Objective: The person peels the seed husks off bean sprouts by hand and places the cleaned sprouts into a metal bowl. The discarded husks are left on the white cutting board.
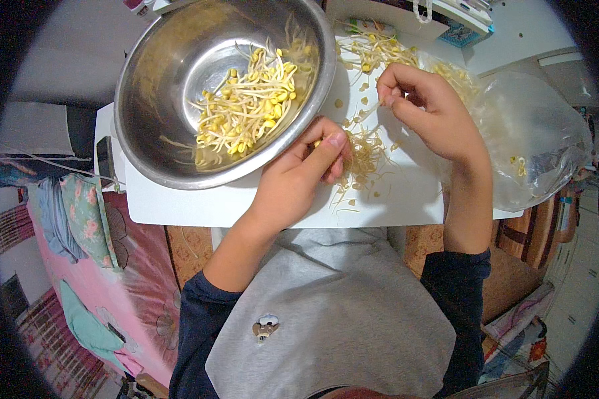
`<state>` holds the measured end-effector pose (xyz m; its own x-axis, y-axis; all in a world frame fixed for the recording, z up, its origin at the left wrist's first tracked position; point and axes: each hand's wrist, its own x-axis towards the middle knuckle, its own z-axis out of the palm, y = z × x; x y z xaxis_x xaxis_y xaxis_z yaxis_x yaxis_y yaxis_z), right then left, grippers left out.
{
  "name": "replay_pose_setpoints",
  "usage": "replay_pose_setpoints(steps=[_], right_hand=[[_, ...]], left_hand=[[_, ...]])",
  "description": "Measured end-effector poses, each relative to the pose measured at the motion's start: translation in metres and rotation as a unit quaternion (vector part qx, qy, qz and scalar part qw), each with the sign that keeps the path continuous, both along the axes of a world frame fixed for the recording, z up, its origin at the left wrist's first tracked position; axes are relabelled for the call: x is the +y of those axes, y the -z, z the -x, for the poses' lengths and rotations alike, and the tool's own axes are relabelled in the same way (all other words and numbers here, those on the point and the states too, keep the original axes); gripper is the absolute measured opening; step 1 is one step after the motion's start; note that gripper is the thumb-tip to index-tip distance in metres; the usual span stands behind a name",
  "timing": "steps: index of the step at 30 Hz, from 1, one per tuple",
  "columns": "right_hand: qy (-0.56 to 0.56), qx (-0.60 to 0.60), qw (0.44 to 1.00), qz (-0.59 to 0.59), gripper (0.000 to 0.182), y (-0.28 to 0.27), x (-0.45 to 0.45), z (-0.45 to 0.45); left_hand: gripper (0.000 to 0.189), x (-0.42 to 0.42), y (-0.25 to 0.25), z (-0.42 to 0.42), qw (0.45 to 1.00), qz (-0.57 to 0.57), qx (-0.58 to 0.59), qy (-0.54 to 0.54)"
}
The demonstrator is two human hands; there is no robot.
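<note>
My left hand [302,172] is beside the rim of a large stainless steel bowl [160,90]. Its thumb and forefinger close on a bean sprout, of which only a bit of yellow shows. My right hand [424,107] is raised to the right, pinching a thin pale strand [372,110] that looks like a sprout root. Inside the bowl lies a heap of yellow-headed bean sprouts [249,102]. Between and below my hands, a pile of brownish root trimmings and husks [364,154] rests on the white table [190,202].
More sprouts [374,50] lie at the back of the table. A clear plastic bag [524,134] with some sprouts takes up the right side. A dark phone-like object [105,154] is at the left edge. Beyond it stands a bed with a pink cover [130,299].
</note>
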<state>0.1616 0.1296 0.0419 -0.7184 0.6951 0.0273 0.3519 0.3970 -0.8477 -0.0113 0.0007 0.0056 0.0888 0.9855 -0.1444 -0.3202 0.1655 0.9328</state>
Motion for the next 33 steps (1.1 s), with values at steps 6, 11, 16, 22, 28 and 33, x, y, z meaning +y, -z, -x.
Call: replay_pose_setpoints(steps=[6, 11, 16, 22, 28, 33], right_hand=[[-0.042, 0.005, 0.999, 0.007, 0.014, 0.000, -0.002, 0.001], [-0.063, -0.032, 0.997, 0.002, 0.014, -0.007, -0.013, 0.011], [-0.077, -0.061, 0.995, -0.029, 0.016, -0.007, -0.020, 0.018], [-0.021, -0.028, 0.999, -0.026, 0.017, -0.010, -0.020, 0.017], [-0.077, -0.002, 0.995, -0.070, 0.016, 0.002, -0.007, 0.008], [-0.085, 0.016, 0.988, -0.127, 0.013, 0.004, -0.005, 0.007]], left_hand=[[0.026, 0.002, -0.004, -0.001, 1.000, 0.021, -0.001, -0.004], [0.027, 0.001, -0.004, -0.001, 1.000, 0.029, 0.005, 0.004], [0.023, 0.001, -0.001, -0.003, 0.999, 0.041, 0.011, 0.020], [0.019, 0.001, 0.001, -0.003, 0.999, 0.028, -0.026, 0.019], [0.019, 0.001, -0.005, -0.002, 0.998, 0.041, 0.045, 0.013], [0.019, 0.000, 0.000, -0.006, 0.997, 0.021, 0.078, -0.012]])
